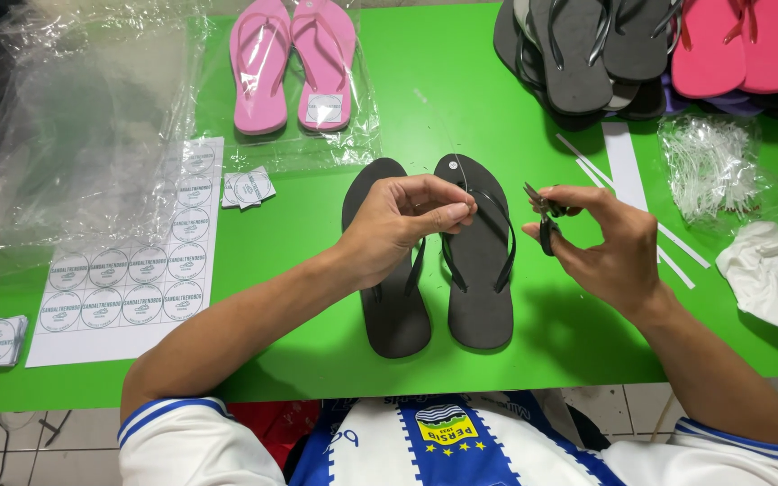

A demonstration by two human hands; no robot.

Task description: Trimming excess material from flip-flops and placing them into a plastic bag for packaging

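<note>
Everything here sits around the pair of black flip-flops (438,261), lying side by side, soles down, in the middle of the green bench (317,360).

Biggest thing first: the heap of clear plastic bags (65,135) off to the far left of the black pair. Behind the pair on the right is a stack of dark flip-flops (587,63) with 2 hot-pink ones (740,45) on top. Behind and left of the pair, 1 pale pink pair (294,63) is already bagged with a round sticker on it, so I'd say that one's done. Left of the black pair is a sheet of round stickers (128,270), the upper column already peeled. To the right of the pair, a bag of white plastic ties (709,166) and a crumpled white tissue (763,265).

Left hand (407,225) hovers over the straps of the black pair, fingers pinched narrow on what looks like a thin clear tie (461,175) running up from them. Right hand (610,247), just right of the pair, has its fingers closed around small black snips (544,220).

My read: the black pair is mid-way, being tied together, not stickered or bagged yet, and the whole stack is still waiting.
</note>
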